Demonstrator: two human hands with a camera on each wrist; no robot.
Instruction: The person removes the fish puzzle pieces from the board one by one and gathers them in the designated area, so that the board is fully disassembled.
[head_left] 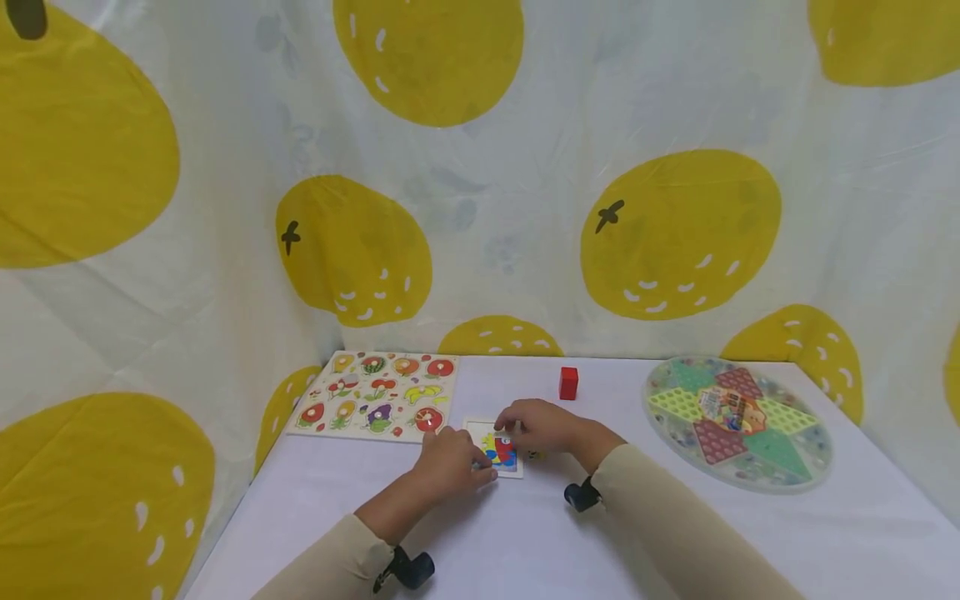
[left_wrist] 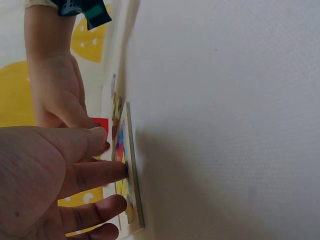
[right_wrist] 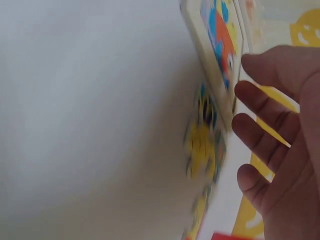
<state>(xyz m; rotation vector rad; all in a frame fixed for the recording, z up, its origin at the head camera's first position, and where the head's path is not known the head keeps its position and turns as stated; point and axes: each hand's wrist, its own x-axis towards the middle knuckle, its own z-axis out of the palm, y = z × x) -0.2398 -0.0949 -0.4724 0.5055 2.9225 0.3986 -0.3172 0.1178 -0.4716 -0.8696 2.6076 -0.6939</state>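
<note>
A small framed jigsaw puzzle point(head_left: 504, 450) with a colourful picture, including a red shape with an eye, lies on the white table between both hands. My left hand point(head_left: 450, 463) is at its near left side; in the left wrist view the extended fingers point(left_wrist: 100, 175) rest at its edge. Over the far right part of the puzzle reaches my right hand point(head_left: 542, 429), its fingers point(right_wrist: 260, 100) slightly bent and apart, with nothing seen between them. Loose yellow and blue puzzle pieces point(right_wrist: 200, 145) lie beside the frame's right edge, mostly hidden behind the right hand in the head view.
A wooden fruit peg board point(head_left: 401, 392) lies at the back left. Beyond the right hand stands a red block point(head_left: 568, 383). A round, star-patterned game board point(head_left: 738, 421) occupies the right side. Behind the table hangs a white curtain point(head_left: 510, 250) with yellow fruit prints.
</note>
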